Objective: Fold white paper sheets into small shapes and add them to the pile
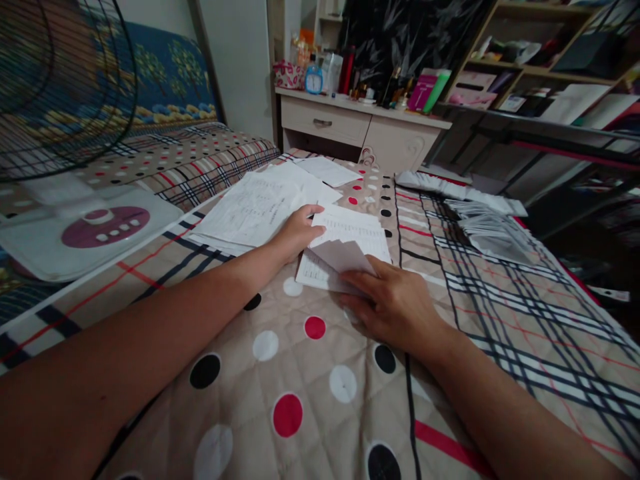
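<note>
The left hand gripped the printed paper at its left edge; the right hand pinched its raised near flap. Paper lay on the dotted bedspread, right of loose sheets.

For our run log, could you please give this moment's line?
left hand: touching printed paper; right hand: touching raised flap; loose papers: on bedspread

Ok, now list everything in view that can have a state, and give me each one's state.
Handled papers: partly folded over, flap raised
Left hand: touching their left edge
Right hand: touching the raised flap
Loose papers: flat, overlapping
Right-side papers: overlapping, fanned
Drawer: shut
Cabinet door: shut
Clock: upright, time unreadable
Fan: upright; on or off unclear
</note>
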### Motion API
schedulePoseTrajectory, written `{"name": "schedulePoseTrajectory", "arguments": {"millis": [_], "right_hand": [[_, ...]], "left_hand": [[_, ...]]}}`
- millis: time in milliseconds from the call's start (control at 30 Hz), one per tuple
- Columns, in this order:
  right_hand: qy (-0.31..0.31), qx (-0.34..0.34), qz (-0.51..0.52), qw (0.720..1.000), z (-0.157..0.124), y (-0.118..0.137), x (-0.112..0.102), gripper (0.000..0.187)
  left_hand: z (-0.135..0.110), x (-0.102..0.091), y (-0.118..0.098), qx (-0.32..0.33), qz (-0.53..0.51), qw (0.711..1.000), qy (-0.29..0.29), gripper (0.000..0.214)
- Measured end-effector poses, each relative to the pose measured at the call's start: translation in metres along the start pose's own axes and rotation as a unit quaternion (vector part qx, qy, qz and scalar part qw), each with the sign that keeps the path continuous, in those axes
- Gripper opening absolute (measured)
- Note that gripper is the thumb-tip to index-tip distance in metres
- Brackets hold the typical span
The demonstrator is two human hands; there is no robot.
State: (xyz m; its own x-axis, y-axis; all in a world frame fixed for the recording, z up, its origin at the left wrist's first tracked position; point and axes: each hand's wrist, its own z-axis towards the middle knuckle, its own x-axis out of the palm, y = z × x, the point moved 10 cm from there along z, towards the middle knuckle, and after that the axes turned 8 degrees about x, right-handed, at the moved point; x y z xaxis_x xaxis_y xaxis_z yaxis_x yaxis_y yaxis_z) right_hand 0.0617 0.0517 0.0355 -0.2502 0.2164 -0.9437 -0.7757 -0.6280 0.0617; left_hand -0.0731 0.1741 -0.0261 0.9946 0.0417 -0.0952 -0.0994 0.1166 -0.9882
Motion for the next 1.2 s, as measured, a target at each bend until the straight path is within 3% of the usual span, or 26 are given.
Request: {"name": "schedulePoseTrajectory", "arguments": {"millis": [300,400,467,567,667,767,833,967,1133,1200], "right_hand": [[0.012,0.023,-0.016,1.000,0.004,0.000,0.009,0.018],[0.013,0.008,-0.010,1.000,0.003,0.003,0.013,0.021],[0.010,0.004,-0.002,1.000,0.002,0.004,0.014,0.022],[0.003,0.009,0.013,1.000,0.001,0.002,0.013,0.023],[0.001,0.010,0.017,1.000,0.000,0.001,0.012,0.024],[0.003,0.014,0.017,1.000,0.000,0.000,0.012,0.023],[0.003,0.017,0.021,1.000,0.000,0.000,0.011,0.022],[0.001,0.020,0.028,0.999,-0.001,-0.001,0.010,0.022],[-0.005,0.018,0.045,0.999,-0.001,-0.002,0.011,0.022],[-0.007,0.017,0.048,0.999,-0.001,-0.002,0.011,0.023]], "left_hand": [[0.002,0.000,0.003,0.008,0.002,1.000,-0.012,0.051],[0.005,-0.009,-0.007,0.054,0.079,0.994,-0.044,0.045],[0.000,-0.018,-0.028,0.113,0.177,0.975,-0.070,0.042],[-0.031,-0.013,-0.076,0.223,0.283,0.932,-0.043,0.038],[-0.085,0.010,-0.105,0.267,0.279,0.918,0.093,0.028],[-0.149,0.038,-0.100,0.239,0.271,0.894,0.265,0.030],[-0.181,0.046,-0.087,0.219,0.269,0.882,0.318,0.028],[-0.207,0.054,-0.068,0.242,0.329,0.851,0.330,0.033],[-0.224,0.066,-0.064,0.325,0.463,0.754,0.335,0.038],[-0.231,0.067,-0.066,0.349,0.486,0.731,0.328,0.039]]}}
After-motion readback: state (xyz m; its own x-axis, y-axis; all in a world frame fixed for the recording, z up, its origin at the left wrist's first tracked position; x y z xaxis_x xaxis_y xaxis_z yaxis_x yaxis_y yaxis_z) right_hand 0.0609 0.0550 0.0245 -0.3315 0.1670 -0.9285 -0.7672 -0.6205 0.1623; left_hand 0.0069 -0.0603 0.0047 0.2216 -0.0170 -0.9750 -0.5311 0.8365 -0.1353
